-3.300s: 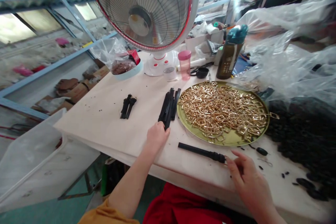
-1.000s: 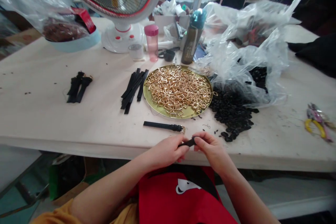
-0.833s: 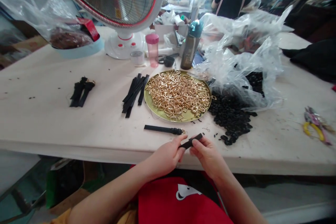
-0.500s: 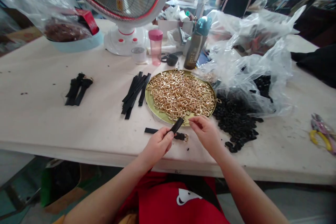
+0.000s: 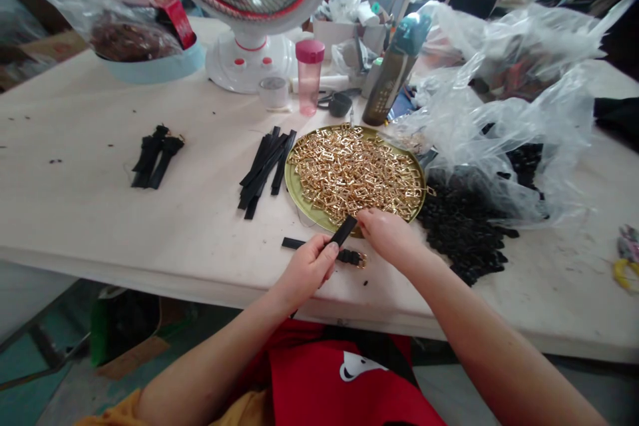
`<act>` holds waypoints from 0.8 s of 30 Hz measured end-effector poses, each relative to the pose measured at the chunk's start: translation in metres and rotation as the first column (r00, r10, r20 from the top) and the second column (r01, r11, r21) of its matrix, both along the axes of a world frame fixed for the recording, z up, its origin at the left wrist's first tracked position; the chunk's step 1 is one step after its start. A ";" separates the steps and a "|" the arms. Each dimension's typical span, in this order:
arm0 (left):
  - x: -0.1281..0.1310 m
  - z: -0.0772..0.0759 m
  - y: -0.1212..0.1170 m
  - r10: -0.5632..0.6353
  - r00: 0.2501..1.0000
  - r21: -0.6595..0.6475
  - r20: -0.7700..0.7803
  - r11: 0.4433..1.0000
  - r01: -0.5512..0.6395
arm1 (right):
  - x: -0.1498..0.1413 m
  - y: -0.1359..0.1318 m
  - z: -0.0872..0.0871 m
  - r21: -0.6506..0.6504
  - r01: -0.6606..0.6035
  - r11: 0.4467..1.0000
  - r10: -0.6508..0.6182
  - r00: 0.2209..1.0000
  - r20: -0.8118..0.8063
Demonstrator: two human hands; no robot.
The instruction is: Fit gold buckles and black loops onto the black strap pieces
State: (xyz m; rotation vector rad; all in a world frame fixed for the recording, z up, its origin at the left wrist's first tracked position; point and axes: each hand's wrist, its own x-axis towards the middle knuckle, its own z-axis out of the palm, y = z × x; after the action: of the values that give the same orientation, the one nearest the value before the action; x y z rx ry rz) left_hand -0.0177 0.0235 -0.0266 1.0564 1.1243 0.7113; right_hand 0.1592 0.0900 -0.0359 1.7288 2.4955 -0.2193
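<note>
My left hand (image 5: 310,267) is closed round a flat black strap (image 5: 343,231), whose free end points up and right towards the tray. Beneath that hand another black strap (image 5: 352,257) lies on the table, with a gold buckle at its right end. At the front rim of the round tray (image 5: 295,194), my right hand (image 5: 387,234) has its fingers pinched together beside the strap's tip. What those fingers hold, if anything, is hidden. A heap of gold buckles (image 5: 354,170) fills the tray. To its right spreads a pile of small black loops (image 5: 462,233).
Several black straps (image 5: 264,170) lie left of the tray, and a buckled bunch (image 5: 157,156) farther left. Behind stand a fan (image 5: 249,66), a pink cup (image 5: 309,80) and a tilted bottle (image 5: 394,73). Plastic bags (image 5: 529,113) and pliers (image 5: 626,266) are at right.
Earlier my left hand took a strap from the stack, and both hands handled it near the table's front edge. My right hand then let go of it and moved to the tray's front rim.
</note>
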 end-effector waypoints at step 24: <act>0.018 0.037 -0.056 -0.105 0.916 0.357 -0.387 0.899 0.254 | -0.003 -0.145 0.022 -0.503 -0.033 0.864 -0.504 -0.051 -0.862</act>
State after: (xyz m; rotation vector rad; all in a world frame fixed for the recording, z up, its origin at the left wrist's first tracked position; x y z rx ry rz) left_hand -0.0001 -0.0329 0.0104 1.6758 1.1937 0.6243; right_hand 0.1567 -0.0548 -0.0141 2.0999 2.1007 -2.7819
